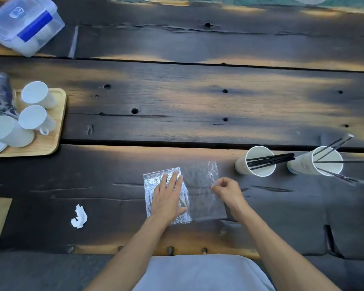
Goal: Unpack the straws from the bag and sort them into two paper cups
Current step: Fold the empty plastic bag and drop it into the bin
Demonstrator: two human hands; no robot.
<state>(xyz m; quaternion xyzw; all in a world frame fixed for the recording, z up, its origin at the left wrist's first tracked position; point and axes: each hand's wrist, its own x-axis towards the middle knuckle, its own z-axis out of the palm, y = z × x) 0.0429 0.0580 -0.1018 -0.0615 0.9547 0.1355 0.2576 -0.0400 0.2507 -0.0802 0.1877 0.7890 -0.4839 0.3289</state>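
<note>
Left hand lies flat, palm down, fingers spread slightly and pointing toward the top of the frame, pressing the crumpled left half of the clear plastic bag against the dark wooden table. Forearm enters from bottom centre, angled up. Right hand sits just right of it, loosely curled, thumb and forefinger pinching the bag's right edge; forearm comes in from lower right.

Bag lies flat at lower centre of the frame, near the table's front edge, long axis roughly left-right, slightly tilted. No straws seen inside; cannot tell for sure through the creases.

Two paper cups stand at right of the frame, just apart. The left cup holds a bundle of black straws leaning right, their tips reaching past the rim toward the right cup. The right cup holds several black straws fanned out: some point to upper right, one runs nearly level to the right, others to lower right.

At far left, a wooden tray carries upturned white cups. Clear plastic box with blue clip at upper left. Crumpled white paper lies at lower left, well apart from the bag.
</note>
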